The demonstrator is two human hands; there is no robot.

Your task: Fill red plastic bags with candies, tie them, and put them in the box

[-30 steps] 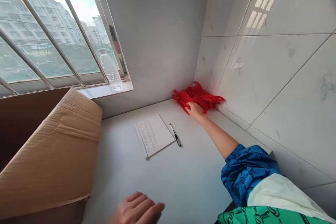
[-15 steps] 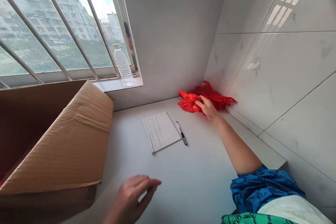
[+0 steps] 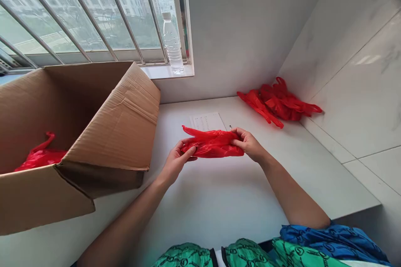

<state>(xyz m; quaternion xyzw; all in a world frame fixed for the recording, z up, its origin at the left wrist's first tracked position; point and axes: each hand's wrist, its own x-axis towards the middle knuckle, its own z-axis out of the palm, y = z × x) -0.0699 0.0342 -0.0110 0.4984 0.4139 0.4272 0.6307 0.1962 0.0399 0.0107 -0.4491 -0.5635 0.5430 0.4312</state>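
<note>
A red plastic bag (image 3: 216,144) is stretched between my two hands above the white tabletop. My left hand (image 3: 181,156) pinches its left end, thumb on top. At the other end, my right hand (image 3: 247,144) grips the bag between thumb and fingers. Behind it lies a sheet of paper or notepad (image 3: 208,121) with lines of writing, its near part hidden by the bag. Only the tip of a pen (image 3: 230,127) shows by my right hand. More red plastic bags (image 3: 282,102) are heaped in the back right corner.
An open cardboard box (image 3: 119,133) stands on the left with a red bag (image 3: 42,154) inside it. A clear water bottle (image 3: 173,46) is upright on the windowsill by the barred window. A tiled wall (image 3: 360,91) borders the white table (image 3: 313,175) on the right.
My right hand has brought a red bag from the heap to the middle of the table. My left hand has come up and taken its left end. The view has shifted left and down.
</note>
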